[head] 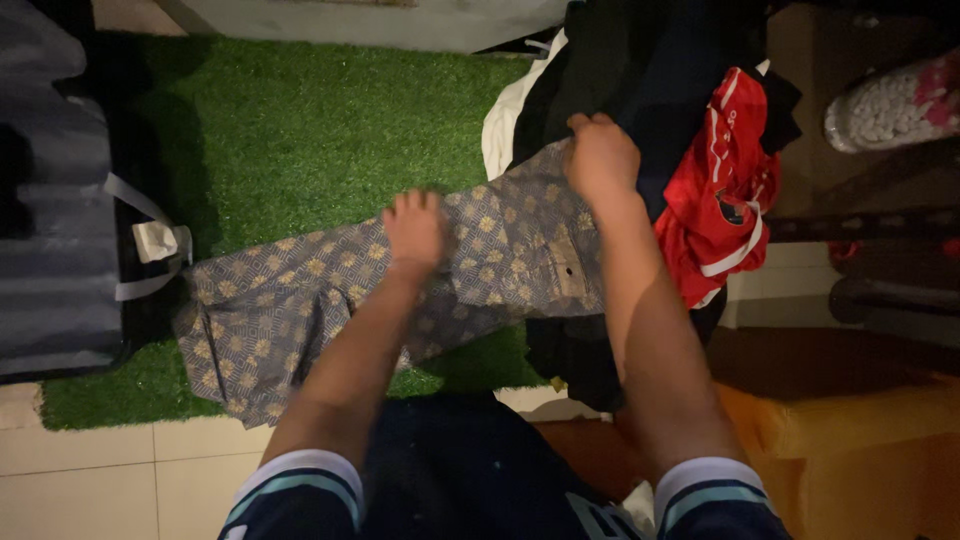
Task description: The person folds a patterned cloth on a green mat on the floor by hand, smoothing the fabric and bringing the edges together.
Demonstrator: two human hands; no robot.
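The right hand (600,155) pinches the upper edge of a grey patterned garment (400,290), fingers closed on the cloth where it meets a heap of dark clothes (640,60). The left hand (415,228) lies palm-down on the middle of the same garment, fingers together and pressing flat; whether it grasps any cloth cannot be told. The garment, covered in small pale flower-like motifs, stretches from the heap across a green artificial-grass mat (300,120), its far end rumpled near a dark grey striped bag (60,230). A button pocket (570,265) shows beside the right forearm. By appearance, the piece is drawn out and partly smoothed; no fold is yet visible, and the heap remains unsorted. A red garment with white trim (725,180) lies on the heap's right side, a white cloth (505,120) at its left edge. A small white tag (158,240) hangs at the bag's pale strap. At upper right lies a clear container of white pellets with a pink end (885,105).
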